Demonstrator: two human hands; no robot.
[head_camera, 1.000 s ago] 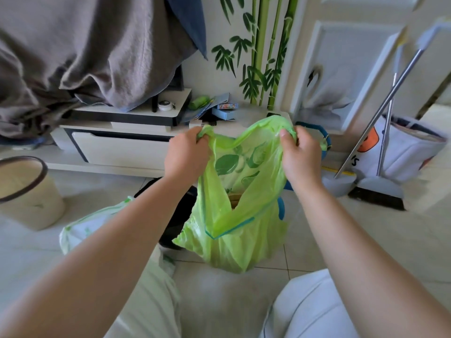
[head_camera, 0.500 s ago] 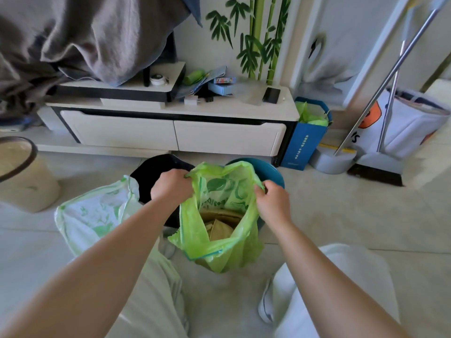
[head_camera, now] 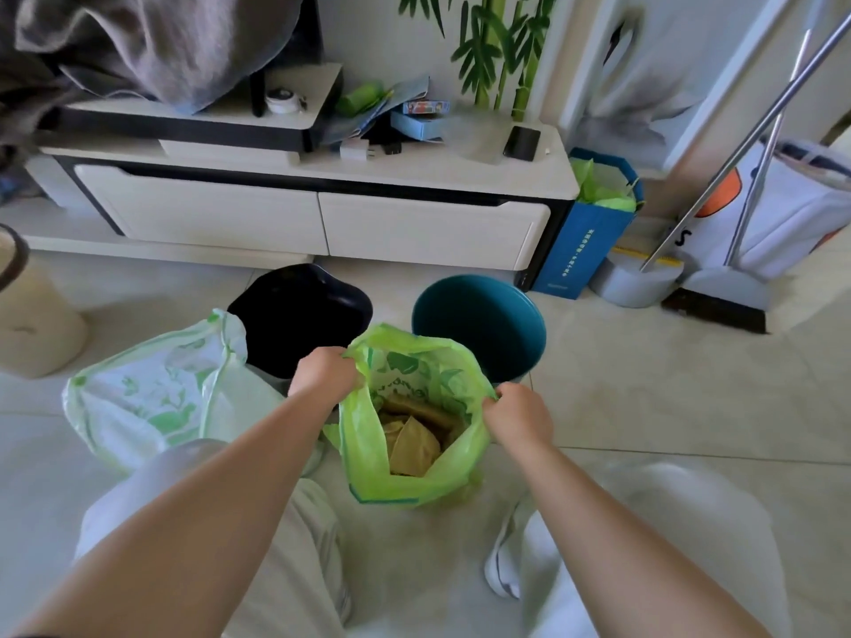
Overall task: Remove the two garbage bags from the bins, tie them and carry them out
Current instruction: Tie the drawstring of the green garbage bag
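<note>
A bright green garbage bag (head_camera: 364, 458) stands on the floor between my knees, its mouth open over brown paper waste. My left hand (head_camera: 322, 373) grips the bag's left rim and my right hand (head_camera: 518, 414) grips its right rim. A pale white-green garbage bag (head_camera: 152, 393) lies slumped on the floor to the left, untied. Behind them stand a black bin (head_camera: 299, 310) and a teal bin (head_camera: 479, 322), both without bags.
A white TV cabinet (head_camera: 322, 218) runs along the wall behind the bins. A beige bin (head_camera: 32, 315) stands at far left. A blue paper bag (head_camera: 585, 241), a dustpan (head_camera: 635, 278), a broom (head_camera: 718, 301) and a white sack (head_camera: 783, 214) crowd the right.
The green bag came down from chest height to the floor in front of the teal bin. Both hands dropped with it and keep hold of its rim.
</note>
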